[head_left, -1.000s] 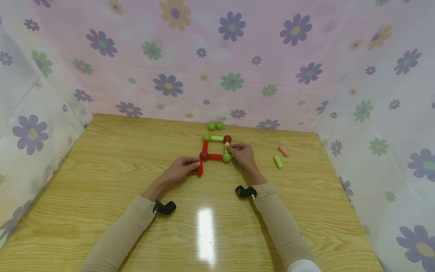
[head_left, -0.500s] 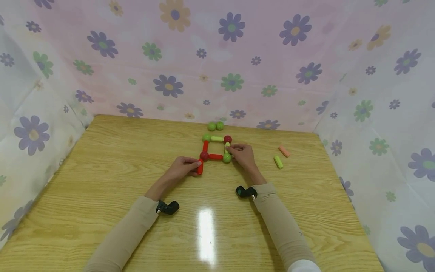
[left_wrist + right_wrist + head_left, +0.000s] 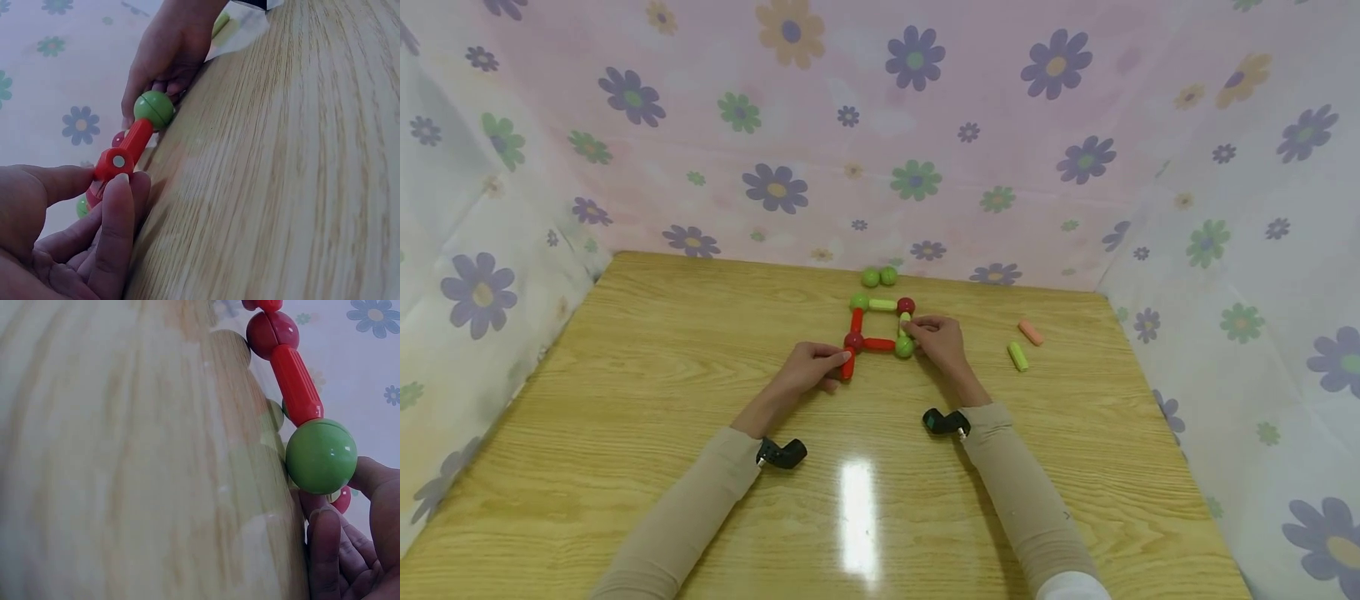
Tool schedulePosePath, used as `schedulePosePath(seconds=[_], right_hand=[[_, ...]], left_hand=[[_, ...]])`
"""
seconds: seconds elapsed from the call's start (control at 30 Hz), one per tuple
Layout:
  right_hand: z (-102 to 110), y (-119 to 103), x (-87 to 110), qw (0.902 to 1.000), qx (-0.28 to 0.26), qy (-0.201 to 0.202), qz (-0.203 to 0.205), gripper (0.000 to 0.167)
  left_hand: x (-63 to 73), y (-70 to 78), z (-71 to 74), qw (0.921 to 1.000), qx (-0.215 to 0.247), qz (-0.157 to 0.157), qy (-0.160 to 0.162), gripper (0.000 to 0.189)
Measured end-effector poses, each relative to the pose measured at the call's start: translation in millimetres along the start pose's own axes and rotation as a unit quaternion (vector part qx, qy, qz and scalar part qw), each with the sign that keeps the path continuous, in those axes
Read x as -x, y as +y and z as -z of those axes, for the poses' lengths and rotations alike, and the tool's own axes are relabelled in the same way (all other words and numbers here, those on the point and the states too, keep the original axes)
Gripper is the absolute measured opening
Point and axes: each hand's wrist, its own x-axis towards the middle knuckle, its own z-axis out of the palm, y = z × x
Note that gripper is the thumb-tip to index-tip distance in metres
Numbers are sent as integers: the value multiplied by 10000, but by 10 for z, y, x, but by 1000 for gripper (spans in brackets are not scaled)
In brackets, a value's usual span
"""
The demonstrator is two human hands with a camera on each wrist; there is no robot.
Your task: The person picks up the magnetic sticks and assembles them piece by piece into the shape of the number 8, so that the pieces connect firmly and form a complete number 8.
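Observation:
A square of magnetic rods and balls lies on the table in the head view. Its near side is a red rod point(image 3: 878, 344) between a dark red ball point(image 3: 853, 340) and a green ball point(image 3: 905, 347). My left hand point(image 3: 805, 367) pinches another red rod point(image 3: 114, 164) between thumb and fingers. That rod points toward me, its far end at the dark red ball; a silvery disc shows on its near end. At the square's right side, my right hand point(image 3: 942, 342) pinches a yellow-green rod point(image 3: 905, 320). In the right wrist view its fingers sit just behind the green ball point(image 3: 321, 456).
Two green balls point(image 3: 879, 277) sit behind the square near the flowered cloth backdrop point(image 3: 820, 225). To the right lie a loose yellow-green rod point(image 3: 1018, 357) and an orange rod point(image 3: 1031, 332). Flowered cloth also borders the wooden table point(image 3: 700, 333) on both sides.
My left hand has shifted slightly to the right and forward, bringing the red rod's end to the dark red ball, and the rod has tilted. My right hand keeps its hold.

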Motion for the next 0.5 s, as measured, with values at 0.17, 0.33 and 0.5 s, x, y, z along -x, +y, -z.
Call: schedulePosePath(seconds=[0.17,0.33,0.5], right_hand=[[2,4,-4,10000,24,-39,-36,31],[9,-3,-6,9999,95,-30,19,32],[9,-19,5,9998,188,-37,16,32]], left_hand=[[6,1,-28,9999,-5,-18,172,39],[-10,-19,-48,9996,5,-137,239,39],[-30,-44,-54,9994,6,-222,253,40]])
